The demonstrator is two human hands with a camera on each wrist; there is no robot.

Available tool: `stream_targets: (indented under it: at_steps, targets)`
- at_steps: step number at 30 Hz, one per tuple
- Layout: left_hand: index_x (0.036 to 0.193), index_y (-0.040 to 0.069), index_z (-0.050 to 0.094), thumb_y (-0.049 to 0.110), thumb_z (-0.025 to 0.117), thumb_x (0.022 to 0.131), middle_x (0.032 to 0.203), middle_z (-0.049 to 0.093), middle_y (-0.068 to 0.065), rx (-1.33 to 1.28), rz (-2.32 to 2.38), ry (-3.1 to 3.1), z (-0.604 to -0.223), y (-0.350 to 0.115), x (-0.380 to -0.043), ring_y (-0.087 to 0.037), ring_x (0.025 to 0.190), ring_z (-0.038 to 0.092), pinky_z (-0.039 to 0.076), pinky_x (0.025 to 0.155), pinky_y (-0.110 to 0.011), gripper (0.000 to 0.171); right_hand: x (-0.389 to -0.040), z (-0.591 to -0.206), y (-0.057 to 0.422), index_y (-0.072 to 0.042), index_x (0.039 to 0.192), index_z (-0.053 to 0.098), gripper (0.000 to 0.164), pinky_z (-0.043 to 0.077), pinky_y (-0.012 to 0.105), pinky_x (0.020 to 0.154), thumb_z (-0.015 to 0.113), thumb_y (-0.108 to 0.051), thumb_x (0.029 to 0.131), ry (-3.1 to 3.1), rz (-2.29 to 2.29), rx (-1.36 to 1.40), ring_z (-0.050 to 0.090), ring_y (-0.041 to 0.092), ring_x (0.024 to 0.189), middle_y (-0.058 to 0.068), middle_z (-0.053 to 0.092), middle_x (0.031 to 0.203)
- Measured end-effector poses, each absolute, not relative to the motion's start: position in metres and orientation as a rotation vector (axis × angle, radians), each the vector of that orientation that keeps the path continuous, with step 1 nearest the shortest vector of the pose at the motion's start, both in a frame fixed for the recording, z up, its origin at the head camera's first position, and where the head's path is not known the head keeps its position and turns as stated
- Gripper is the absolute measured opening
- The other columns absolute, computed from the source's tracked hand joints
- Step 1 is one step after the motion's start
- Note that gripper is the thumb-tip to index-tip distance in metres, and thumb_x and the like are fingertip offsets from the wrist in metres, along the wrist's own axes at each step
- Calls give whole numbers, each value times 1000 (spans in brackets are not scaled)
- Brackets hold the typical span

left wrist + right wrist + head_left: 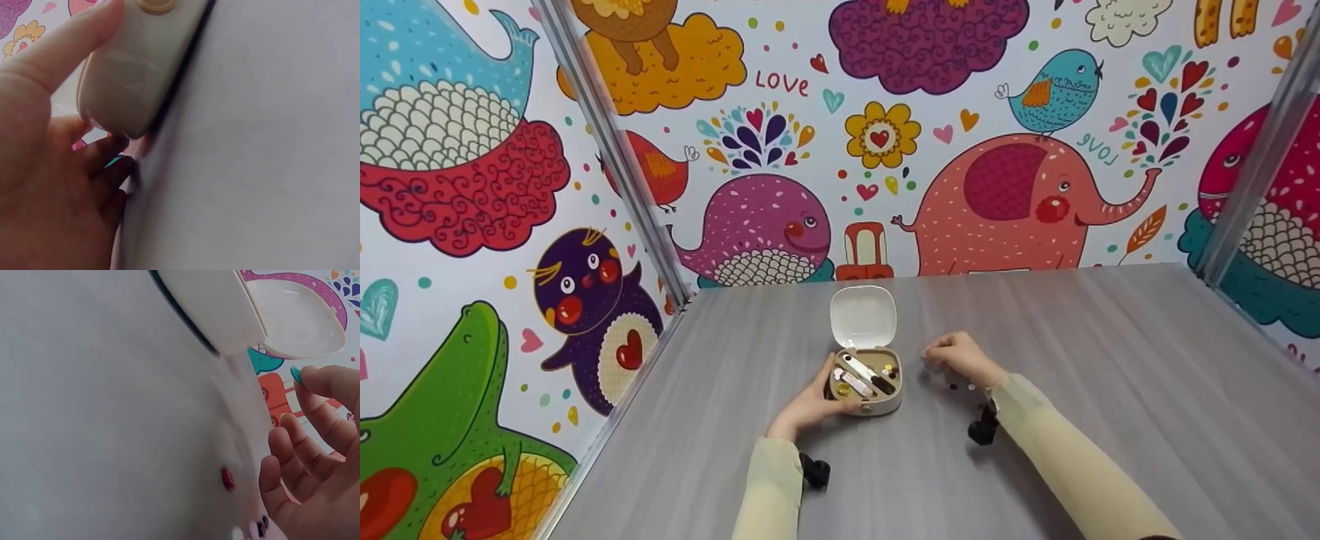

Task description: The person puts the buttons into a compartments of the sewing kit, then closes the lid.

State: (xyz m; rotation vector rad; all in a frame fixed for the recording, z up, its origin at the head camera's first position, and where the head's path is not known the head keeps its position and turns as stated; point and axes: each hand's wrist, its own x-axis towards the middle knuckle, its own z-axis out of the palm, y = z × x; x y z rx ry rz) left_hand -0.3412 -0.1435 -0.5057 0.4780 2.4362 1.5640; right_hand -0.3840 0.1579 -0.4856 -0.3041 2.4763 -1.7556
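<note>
Grey wood-grain tabletop (900, 480) spreads beneath both arms, with its widest open room on the near side of the small cream rounded-square box with a tan clasp (886, 406). Nearest, in front of the box, a black wrist-worn camera (815, 471) sits by the left cuff; its twin (982, 427) sits by the right one, and both could brush the surface in a low sweep.

At the box's front-left corner the left hand (810, 403) grips it, thumb across the front, fingers around the side. Right of the box, the right hand (966, 361) pinches a tiny teal disc-like piece (296, 374) between thumb and forefinger.

The work looks partway along: a glossy red piece (227, 478) and some small dark pieces (261, 527) lie loose right of the box, while a slim white-and-black stick (870, 375), a short pink-and-white tube (855, 382) and little yellow pieces (844, 389) are inside it. Whether pieces are going in or out, I cannot tell.

Behind the box its cream lid (863, 319) stands open, near the cartoon-printed white wall (810, 142), so room there is tight; more opens rightward, past the right hand.
</note>
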Motion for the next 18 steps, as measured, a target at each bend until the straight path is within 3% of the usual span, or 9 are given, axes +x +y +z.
stream_targets:
  at_steps: [9, 18]
  targets:
    - [155, 4, 4, 29, 83, 77, 158, 9, -26, 481, 1556, 2437, -505, -145, -340, -43, 142, 13, 14, 114, -54, 114, -380, -493, 142, 9, 91, 70, 21, 43, 25, 51, 69, -10, 84, 2378, -1832, -239, 53, 15, 60, 4, 60, 67]
    - [155, 3, 3, 24, 81, 80, 159, 7, -24, 498, 1581, 2414, -506, -145, -342, -41, 143, 9, 12, 115, -54, 110, -373, -494, 143, 6, 95, 71, 25, 33, 25, 42, 69, -16, 84, 2351, -1818, -140, 44, 12, 52, 1, 56, 65]
